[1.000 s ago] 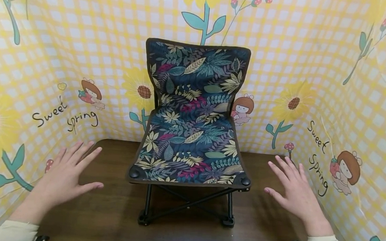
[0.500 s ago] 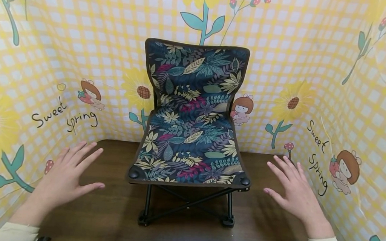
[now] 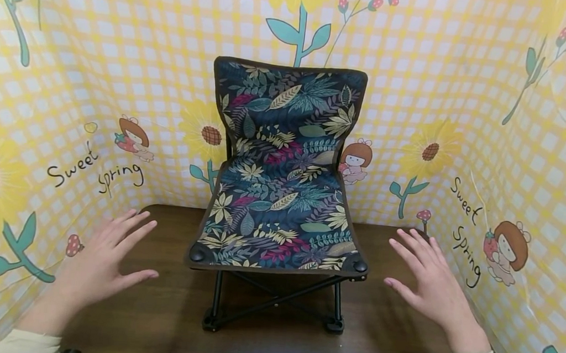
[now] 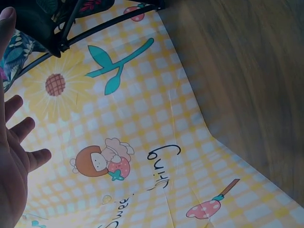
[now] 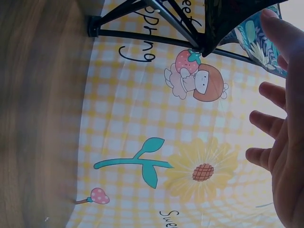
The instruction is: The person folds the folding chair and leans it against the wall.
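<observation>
**Two open hands flanked a small folding chair on a wooden table**

A small folding chair (image 3: 281, 198) stood upright on a dark wooden table (image 3: 162, 322), set toward the table's far edge and roughly midway between its left and right edges. Its seat and backrest were of dark fabric printed with leaves in teal, yellow and magenta, and its black crossed frame rested on the tabletop. The backrest stood just in front of a yellow checked backdrop (image 3: 97, 62) that wrapped around the far, left and right edges of the table and bore sunflowers, cartoon figures and the words "Sweet Spring".

The left hand (image 3: 99, 262) hovered near the table's left edge, fingers straight and spread, palm turned toward the chair. It held nothing and was clear of the seat's front left corner. The right hand (image 3: 429, 285) mirrored it near the right edge, fingers likewise spread and empty, apart from the seat's front right corner. The chair stood between the two hands, touched by neither.

From the left wrist view, the spread fingers (image 4: 14, 156) showed against the backdrop, with the chair's frame (image 4: 71, 28) beyond. The right wrist view showed the same on its side: open fingers (image 5: 280, 133) and the black chair legs (image 5: 156, 19) above the wood.
</observation>
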Demonstrator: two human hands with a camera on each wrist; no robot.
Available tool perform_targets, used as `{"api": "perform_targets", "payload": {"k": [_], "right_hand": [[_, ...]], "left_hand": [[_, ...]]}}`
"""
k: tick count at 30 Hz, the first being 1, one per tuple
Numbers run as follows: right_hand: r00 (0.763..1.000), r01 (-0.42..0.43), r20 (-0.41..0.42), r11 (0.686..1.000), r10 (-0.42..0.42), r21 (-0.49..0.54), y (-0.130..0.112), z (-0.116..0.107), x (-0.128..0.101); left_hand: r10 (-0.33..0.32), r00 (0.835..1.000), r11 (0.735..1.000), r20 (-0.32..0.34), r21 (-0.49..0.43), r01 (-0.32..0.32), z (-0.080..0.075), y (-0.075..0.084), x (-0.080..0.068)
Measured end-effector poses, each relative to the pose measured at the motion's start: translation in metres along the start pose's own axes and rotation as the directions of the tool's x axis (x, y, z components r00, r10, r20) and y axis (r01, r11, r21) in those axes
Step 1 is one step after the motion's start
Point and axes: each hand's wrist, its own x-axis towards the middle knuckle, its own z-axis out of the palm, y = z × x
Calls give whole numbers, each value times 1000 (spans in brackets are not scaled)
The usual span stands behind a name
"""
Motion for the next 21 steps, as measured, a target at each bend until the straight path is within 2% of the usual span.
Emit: {"api": "perform_targets", "payload": {"k": [9, 21], "right_hand": [[994, 76, -86, 997, -73, 29, -7, -3, 5], [977, 152, -160, 985, -138, 79, -19, -5, 13]], "left_hand": [[90, 991, 994, -103, -44, -95, 2, 6, 6], [146, 968, 981, -203, -96, -169, -2, 27, 20]]}}
